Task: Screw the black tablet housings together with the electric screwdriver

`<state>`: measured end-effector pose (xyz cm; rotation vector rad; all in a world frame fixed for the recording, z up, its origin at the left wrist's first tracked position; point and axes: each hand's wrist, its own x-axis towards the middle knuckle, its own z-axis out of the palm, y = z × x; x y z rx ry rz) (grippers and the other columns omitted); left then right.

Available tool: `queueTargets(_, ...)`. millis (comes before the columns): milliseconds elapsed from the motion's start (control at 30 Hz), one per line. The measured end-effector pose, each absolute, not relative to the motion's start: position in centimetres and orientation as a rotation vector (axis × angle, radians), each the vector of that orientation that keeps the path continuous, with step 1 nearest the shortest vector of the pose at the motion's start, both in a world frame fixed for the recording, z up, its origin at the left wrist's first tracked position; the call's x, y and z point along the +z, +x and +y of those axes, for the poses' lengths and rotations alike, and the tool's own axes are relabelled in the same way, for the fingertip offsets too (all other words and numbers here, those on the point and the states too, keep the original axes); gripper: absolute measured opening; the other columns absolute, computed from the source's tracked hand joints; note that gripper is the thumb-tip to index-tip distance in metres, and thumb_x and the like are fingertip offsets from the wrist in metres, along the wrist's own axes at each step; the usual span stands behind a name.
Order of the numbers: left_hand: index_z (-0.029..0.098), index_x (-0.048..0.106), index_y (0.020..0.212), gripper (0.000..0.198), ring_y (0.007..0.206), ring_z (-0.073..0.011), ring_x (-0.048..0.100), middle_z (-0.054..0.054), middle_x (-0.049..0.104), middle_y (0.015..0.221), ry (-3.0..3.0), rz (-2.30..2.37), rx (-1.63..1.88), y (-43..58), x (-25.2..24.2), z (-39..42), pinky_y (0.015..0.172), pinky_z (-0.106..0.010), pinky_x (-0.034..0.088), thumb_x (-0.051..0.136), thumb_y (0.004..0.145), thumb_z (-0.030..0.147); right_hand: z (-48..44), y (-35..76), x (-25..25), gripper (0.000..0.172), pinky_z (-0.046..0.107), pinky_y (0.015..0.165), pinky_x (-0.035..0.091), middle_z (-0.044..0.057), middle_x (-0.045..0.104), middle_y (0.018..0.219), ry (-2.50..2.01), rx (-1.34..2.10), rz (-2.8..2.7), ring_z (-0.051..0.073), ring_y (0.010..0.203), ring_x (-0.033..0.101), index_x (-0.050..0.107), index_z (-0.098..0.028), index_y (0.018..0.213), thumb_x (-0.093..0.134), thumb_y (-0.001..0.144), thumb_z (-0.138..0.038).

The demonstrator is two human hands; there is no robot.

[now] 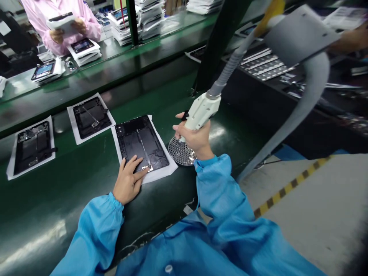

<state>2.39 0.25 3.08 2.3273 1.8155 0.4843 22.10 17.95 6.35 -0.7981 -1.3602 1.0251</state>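
Observation:
My left hand (128,179) lies flat, fingers spread, on the near edge of a black tablet back panel (141,142) that rests on a white sheet (161,174) on the green conveyor belt (86,184). My right hand (194,138) is wrapped round the handle of a white hose-fed tool (201,111). The tool's round perforated metal head (180,152) hangs just right of the panel, over the belt. A grey ribbed hose (230,67) runs up from the tool.
Two more black panels on white sheets (90,117) (32,146) lie farther left on the belt. Across it a person in a pink coat (61,23) holds a tablet beside stacks of tablets (84,50). Trays of parts (264,65) sit at right; a yellow-black floor stripe (290,186) runs alongside.

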Motion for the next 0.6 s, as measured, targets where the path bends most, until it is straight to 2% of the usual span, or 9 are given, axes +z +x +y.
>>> queueTargets(467, 0.027, 0.069, 0.114, 0.032, 0.137, -0.0309, 0.039, -0.01, 0.053, 0.138, 2.335, 1.812, 0.512, 2.14, 2.89, 0.34, 0.112, -0.064, 0.023, 0.045, 0.093, 0.021, 17.86, 21.99, 6.39, 0.019, 0.028, 0.045, 0.047, -0.009, 0.055, 0.045, -0.867, 1.072, -1.365, 0.011, 0.039, 0.052, 0.06, -0.021, 0.081, 0.068, 0.064, -0.019)
queueTargets(600, 0.022, 0.068, 0.115, 0.029, 0.134, -0.0297, 0.044, -0.012, 0.054, 0.137, 2.302, 1.829, 0.662, 2.0, 2.28, 0.37, 0.113, -0.061, 0.026, 0.049, 0.094, 0.027, 17.89, 22.15, 6.53, 0.019, 0.029, 0.046, 0.047, -0.009, 0.055, 0.045, -0.869, 1.047, -1.375, 0.011, 0.039, 0.052, 0.061, -0.02, 0.082, 0.068, 0.065, -0.018)
